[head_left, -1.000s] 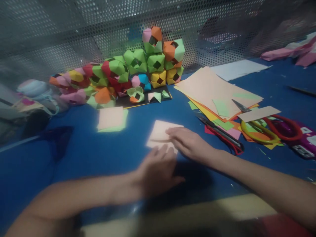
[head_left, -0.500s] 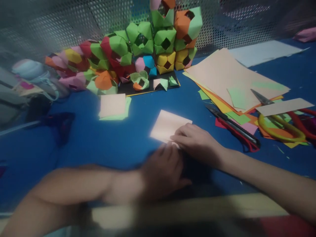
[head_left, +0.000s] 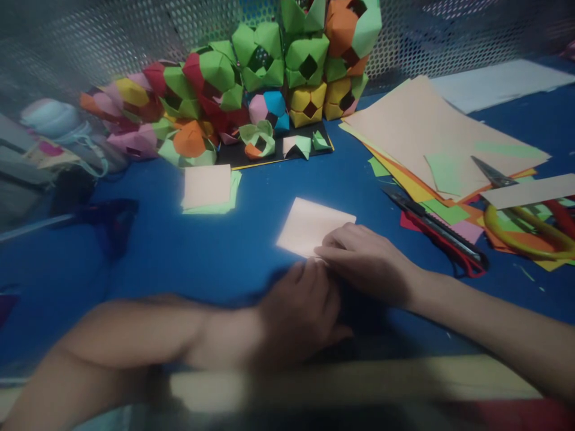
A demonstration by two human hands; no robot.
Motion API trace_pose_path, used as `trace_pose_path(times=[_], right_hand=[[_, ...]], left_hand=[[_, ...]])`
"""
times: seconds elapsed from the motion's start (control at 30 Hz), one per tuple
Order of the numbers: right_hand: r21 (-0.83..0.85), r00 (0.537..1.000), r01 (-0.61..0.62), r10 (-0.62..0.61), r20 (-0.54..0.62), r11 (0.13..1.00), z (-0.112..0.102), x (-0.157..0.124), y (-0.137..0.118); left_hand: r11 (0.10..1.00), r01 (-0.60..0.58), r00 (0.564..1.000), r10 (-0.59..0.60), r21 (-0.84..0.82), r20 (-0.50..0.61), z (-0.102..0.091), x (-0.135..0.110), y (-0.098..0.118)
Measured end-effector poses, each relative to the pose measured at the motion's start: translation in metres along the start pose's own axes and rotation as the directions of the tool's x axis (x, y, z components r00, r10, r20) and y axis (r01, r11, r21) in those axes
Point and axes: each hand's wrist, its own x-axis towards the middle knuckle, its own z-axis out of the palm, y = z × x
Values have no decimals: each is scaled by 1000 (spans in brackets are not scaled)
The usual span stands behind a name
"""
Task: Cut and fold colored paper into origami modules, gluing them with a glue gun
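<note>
A folded peach paper square (head_left: 309,224) lies on the blue table (head_left: 202,251). My right hand (head_left: 363,260) rests on its near right corner, fingers stretched flat and pressing it down. My left hand (head_left: 299,308) lies just below the paper's near edge; it is blurred, with fingertips at the edge. Whether those fingers grip the paper I cannot make out.
A pile of coloured folded paper cubes (head_left: 269,84) stands at the back against a perforated metal screen. A small stack of peach and green squares (head_left: 207,188) lies to the left. On the right are large paper sheets (head_left: 426,131), a red utility knife (head_left: 442,233), and yellow and red scissors (head_left: 525,230).
The peach paper looks folded shorter than a second ago. My right hand slid toward its near right corner and my left hand drew back below the edge. The view tilted downward.
</note>
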Motion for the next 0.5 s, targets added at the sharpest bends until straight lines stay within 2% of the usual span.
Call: trace_pose_path(times=[0.2,0.37,0.5], right_hand=[[1,1000,2,-2,-7,1000,2,0,-1],[14,1000,4,-3,-18,1000,3,0,-1],[-2,999,29,-29,-31,1000,3,-1,0]], left_hand=[[1000,-10,999,10,-14,37,0,0,-1],[1000,-7,1000,8,-22,24,2,-1,-1],[999,-7,1000,8,-34,29,-3,2,-9]])
